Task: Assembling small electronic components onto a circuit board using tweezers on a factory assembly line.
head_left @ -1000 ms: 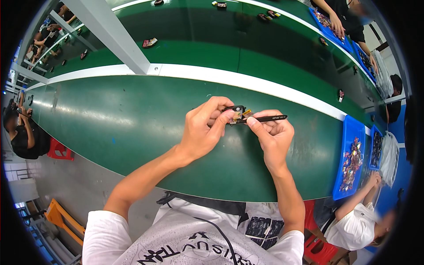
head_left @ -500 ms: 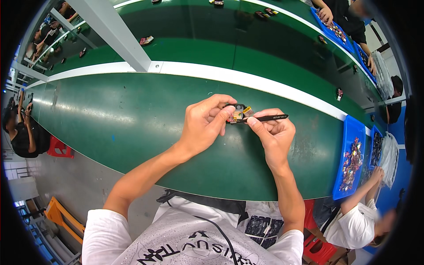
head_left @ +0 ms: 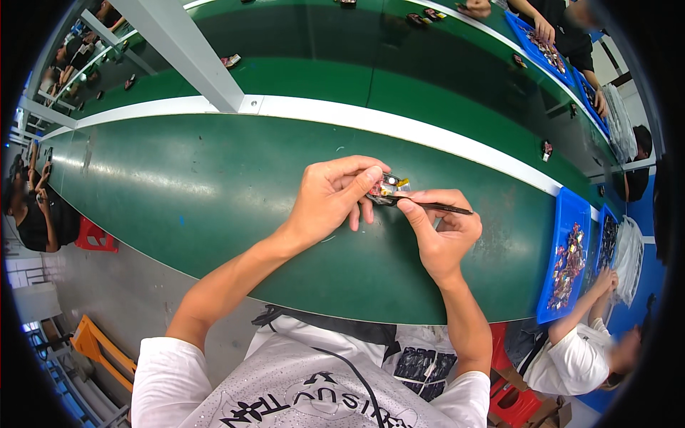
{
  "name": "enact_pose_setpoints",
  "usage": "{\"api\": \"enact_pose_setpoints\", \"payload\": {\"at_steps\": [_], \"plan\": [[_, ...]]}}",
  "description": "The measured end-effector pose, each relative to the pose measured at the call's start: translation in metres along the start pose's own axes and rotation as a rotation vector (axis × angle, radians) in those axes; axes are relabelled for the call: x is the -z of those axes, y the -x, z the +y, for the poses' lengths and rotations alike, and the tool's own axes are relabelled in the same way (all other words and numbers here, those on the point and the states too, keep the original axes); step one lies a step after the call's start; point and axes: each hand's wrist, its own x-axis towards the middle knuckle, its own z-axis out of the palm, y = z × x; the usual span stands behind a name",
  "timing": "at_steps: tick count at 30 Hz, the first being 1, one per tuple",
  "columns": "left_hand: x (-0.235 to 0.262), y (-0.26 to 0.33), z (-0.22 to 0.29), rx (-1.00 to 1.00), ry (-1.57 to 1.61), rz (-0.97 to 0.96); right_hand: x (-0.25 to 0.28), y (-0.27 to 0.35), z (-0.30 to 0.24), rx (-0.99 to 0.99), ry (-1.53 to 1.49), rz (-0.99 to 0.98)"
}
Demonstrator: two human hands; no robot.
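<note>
Above the green bench, my left hand (head_left: 325, 198) holds a small open electronic device (head_left: 390, 187) between thumb and fingers. The device has a black shell with a reddish circuit board, and a yellow tab stands at its far edge. My right hand (head_left: 446, 235) is closed around black tweezers (head_left: 449, 207), which slant from the device's near edge down to the right. The thumb and index finger of that hand are close against the device's right side. Fingers hide the tweezers' tips and part of the shell.
A blue tray (head_left: 546, 303) of small circuit parts stands at the bench's right end, beside a person in white (head_left: 581, 349). Beyond the white rail (head_left: 325, 110) runs a dark green belt with several scattered devices. A grey post (head_left: 178, 53) rises at the left.
The device has tilted in my left hand, and the tweezers have swung from nearly level to slanting down to the right. My right hand has moved slightly down. Devices on the belt have shifted slightly left.
</note>
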Motion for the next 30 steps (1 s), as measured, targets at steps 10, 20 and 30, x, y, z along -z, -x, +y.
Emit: {"api": "enact_pose_setpoints", "payload": {"at_steps": [10,20,30], "plan": [[-0.0034,0.0029,0.0007,-0.054,0.058,0.015,-0.0018,0.0021,-0.0016,-0.013,-0.05,0.014],[-0.0043,0.0048,-0.0007,-0.106,0.022,0.038,-0.0043,0.0031,-0.0053,0.003,-0.037,0.03],[-0.004,0.0048,-0.0021,-0.125,-0.051,0.086,-0.0057,0.0062,-0.0045,0.023,0.012,0.049]]}}
